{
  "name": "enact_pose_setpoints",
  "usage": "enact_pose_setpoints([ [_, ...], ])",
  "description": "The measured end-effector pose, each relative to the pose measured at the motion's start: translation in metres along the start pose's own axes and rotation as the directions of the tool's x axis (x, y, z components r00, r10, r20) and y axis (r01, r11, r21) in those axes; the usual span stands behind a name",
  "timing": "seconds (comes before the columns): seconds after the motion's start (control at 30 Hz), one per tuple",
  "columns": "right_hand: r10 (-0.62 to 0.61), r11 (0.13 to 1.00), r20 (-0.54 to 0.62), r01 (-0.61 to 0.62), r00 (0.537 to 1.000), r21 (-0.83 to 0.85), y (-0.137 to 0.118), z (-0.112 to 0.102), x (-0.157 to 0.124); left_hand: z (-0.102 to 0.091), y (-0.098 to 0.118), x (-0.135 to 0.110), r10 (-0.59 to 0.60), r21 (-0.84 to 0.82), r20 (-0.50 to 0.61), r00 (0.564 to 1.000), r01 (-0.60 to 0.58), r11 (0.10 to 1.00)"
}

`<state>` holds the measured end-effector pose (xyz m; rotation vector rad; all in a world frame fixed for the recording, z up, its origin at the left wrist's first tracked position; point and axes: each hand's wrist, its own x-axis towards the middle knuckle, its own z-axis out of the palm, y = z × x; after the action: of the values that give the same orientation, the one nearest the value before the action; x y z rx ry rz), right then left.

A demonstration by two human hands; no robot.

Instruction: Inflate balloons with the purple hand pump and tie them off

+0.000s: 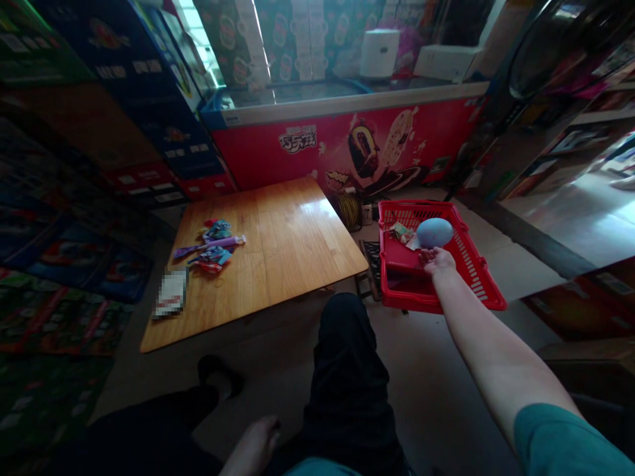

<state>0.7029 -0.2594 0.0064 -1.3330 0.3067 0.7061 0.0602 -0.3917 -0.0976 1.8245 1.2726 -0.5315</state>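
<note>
A light blue balloon (pixel 434 233) lies in a red plastic shopping basket (pixel 469 261) on my right. Reaching over the basket, my right hand (pixel 437 260) is just below the balloon, its fingers apart and slightly bent. Whether the fingertips touch the balloon I cannot tell. Beside the balloon are some crumpled papers (pixel 403 234) that look like banknotes. My left hand (pixel 258 444) hangs low by my thigh, loosely bent, with nothing visible in it. On the wooden table are a purple balloon pump (pixel 225 242) and colourful crumpled packets (pixel 213 259).
A blurred-out white item (pixel 171 292) lies at the left edge of the wooden table (pixel 292 231). Behind it stands a red chest freezer (pixel 278 155) with a white appliance (pixel 380 53) on top. Stacked boxes (pixel 143 86) line the left, and a coil of yellow cable (pixel 349 210) sits behind the table.
</note>
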Motion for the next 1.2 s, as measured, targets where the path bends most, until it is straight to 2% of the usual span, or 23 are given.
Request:
enact_pose_setpoints([
  [0.1, -0.048, 0.997, 0.039, 0.051, 0.998, -0.057, 0.01, 0.006, -0.021, -0.008, 0.014, -0.006, 0.001, 0.051, -0.022, 1.0, 0.0, 0.999],
  [0.23, -0.15, 0.978, 0.147, 0.169, 0.978, -0.125, 0.046, 0.011, -0.069, -0.016, 0.03, -0.012, 0.0, 0.062, -0.024, 1.0, 0.002, 0.998],
  [0.3, -0.203, 0.957, 0.243, 0.244, 0.949, -0.154, 0.072, 0.007, -0.101, -0.016, 0.033, -0.012, 0.004, 0.058, -0.031, 1.0, -0.002, 0.998],
  [0.37, -0.205, 0.933, 0.365, 0.294, 0.908, -0.207, 0.103, -0.004, -0.137, -0.015, 0.033, -0.01, 0.013, 0.059, -0.037, 0.999, -0.011, 0.998],
  [0.4, -0.21, 0.902, 0.446, 0.348, 0.87, -0.255, 0.12, -0.012, -0.155, -0.015, 0.033, -0.01, 0.02, 0.063, -0.038, 0.999, -0.018, 0.998],
  [0.43, -0.28, 0.763, 0.571, 0.54, 0.772, -0.356, 0.137, -0.021, -0.173, -0.014, 0.032, -0.009, 0.028, 0.067, -0.038, 0.999, -0.025, 0.997],
  [0.47, -0.321, 0.561, 0.695, 0.72, 0.644, -0.408, 0.155, -0.03, -0.19, -0.013, 0.031, -0.009, 0.036, 0.072, -0.038, 0.999, -0.033, 0.997],
  [0.5, -0.346, 0.363, 0.787, 0.846, 0.511, -0.39, 0.171, -0.04, -0.205, -0.012, 0.03, -0.008, 0.043, 0.078, -0.036, 0.998, -0.04, 0.996],
  [0.53, -0.373, 0.187, 0.844, 0.922, 0.385, -0.338, 0.187, -0.049, -0.22, -0.012, 0.028, -0.008, 0.049, 0.082, -0.033, 0.998, -0.047, 0.996],
  [0.57, -0.382, 0.035, 0.875, 0.951, 0.297, -0.308, 0.201, -0.058, -0.232, -0.011, 0.026, -0.008, 0.054, 0.085, -0.03, 0.998, -0.051, 0.995],
  [0.6, -0.377, -0.085, 0.893, 0.952, 0.243, -0.295, 0.212, -0.066, -0.242, -0.01, 0.024, -0.008, 0.058, 0.087, -0.027, 0.998, -0.055, 0.995],
  [0.63, -0.376, -0.163, 0.902, 0.943, 0.211, -0.289, 0.221, -0.072, -0.251, -0.01, 0.022, -0.009, 0.06, 0.087, -0.024, 0.998, -0.058, 0.995],
  [0.7, -0.366, -0.257, 0.912, 0.922, 0.184, -0.289, 0.232, -0.081, -0.261, -0.008, 0.018, -0.008, 0.064, 0.087, -0.019, 0.998, -0.062, 0.994],
  [0.77, -0.35, -0.297, 0.922, 0.913, 0.168, -0.279, 0.236, -0.084, -0.266, -0.006, 0.015, -0.007, 0.06, 0.09, -0.022, 0.998, -0.058, 0.994],
  [0.87, -0.317, -0.32, 0.937, 0.914, 0.145, -0.249, 0.238, -0.08, -0.269, -0.004, 0.012, -0.004, 0.043, 0.096, -0.051, 0.998, -0.038, 0.995],
  [1.0, -0.297, -0.335, 0.944, 0.91, 0.141, -0.242, 0.244, -0.069, -0.276, -0.003, 0.015, 0.0, 0.032, 0.086, -0.093, 0.995, -0.024, 0.996],
  [1.2, -0.248, -0.366, 0.962, 0.908, 0.118, -0.205, 0.262, -0.05, -0.296, -0.005, 0.019, 0.003, 0.034, 0.047, -0.1, 0.994, -0.029, 0.998],
])
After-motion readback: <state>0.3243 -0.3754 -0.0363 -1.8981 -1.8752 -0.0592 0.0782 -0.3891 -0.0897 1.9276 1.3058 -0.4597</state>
